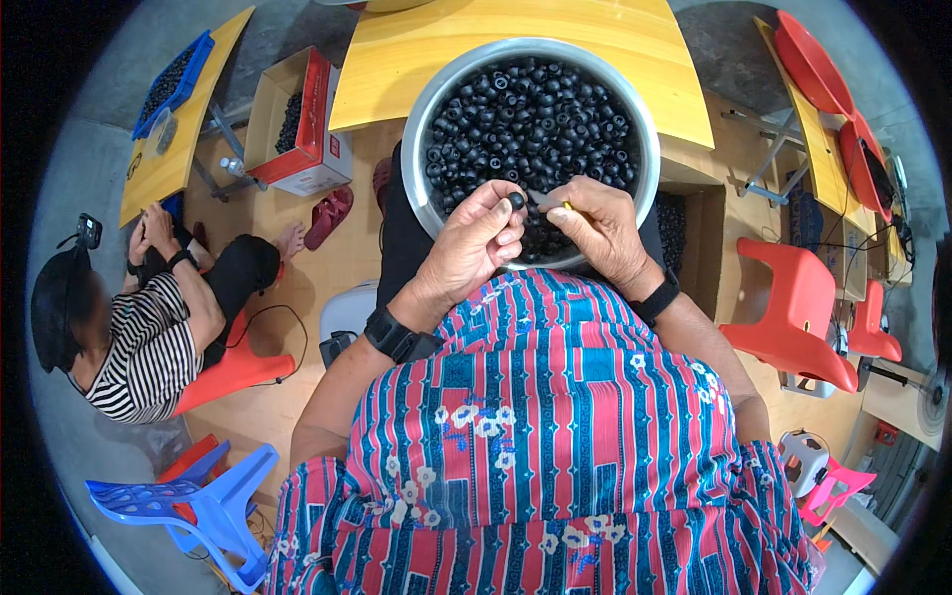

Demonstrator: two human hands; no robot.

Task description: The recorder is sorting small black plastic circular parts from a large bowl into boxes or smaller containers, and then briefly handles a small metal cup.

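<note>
A wide metal basin (647, 129) sits at my lap, filled with small round black parts (535, 114), several showing a hole in one end. Over its near side, my left hand (476, 238) pinches one black part (516, 201) between thumb and fingertips. My right hand (603, 230) is closed around a small knife, with a bit of yellow handle peeking out at the fingers. The short pale knife blade (542, 198) points left and lies close beside the held part; whether it touches cannot be made out.
Beyond the basin stands a yellow table (446, 59). A red and white carton (315, 129) with black parts is at left, and an open cardboard box (706, 238) is at right. Another person (149, 327) sits on the left. Red stools (793, 307) and a blue chair (213, 501) stand around.
</note>
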